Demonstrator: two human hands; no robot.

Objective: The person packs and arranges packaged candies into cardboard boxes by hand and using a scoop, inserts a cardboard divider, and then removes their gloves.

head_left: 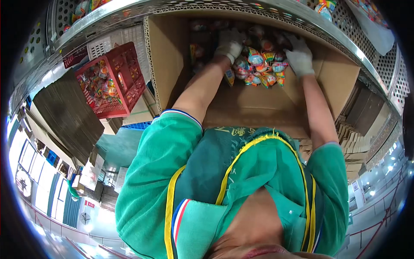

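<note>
Both my hands wear white gloves and reach into an open cardboard box (pixel 254 101). Inside lies a pile of small round candies in colourful, clear-fronted wrappers (pixel 263 64). At the pile's left side, partly in shadow, is my left hand (pixel 230 44), fingers extended and apart against the packets. My right hand (pixel 298 55) is at the pile's right edge, with its thumb and fingers apart, touching the packets. Neither hand visibly grips a packet. Shadow hides the far part of the pile and some fingertips. One packet (pixel 229 77) lies below my left wrist.
A red plastic basket (pixel 123 82) holding similar wrapped candies stands left of the box. A metal rail (pixel 129 18) curves beyond the box, with perforated trays behind it. Stacked flat cardboard (pixel 67 116) is at left, and more cardboard (pixel 351 140) is at right.
</note>
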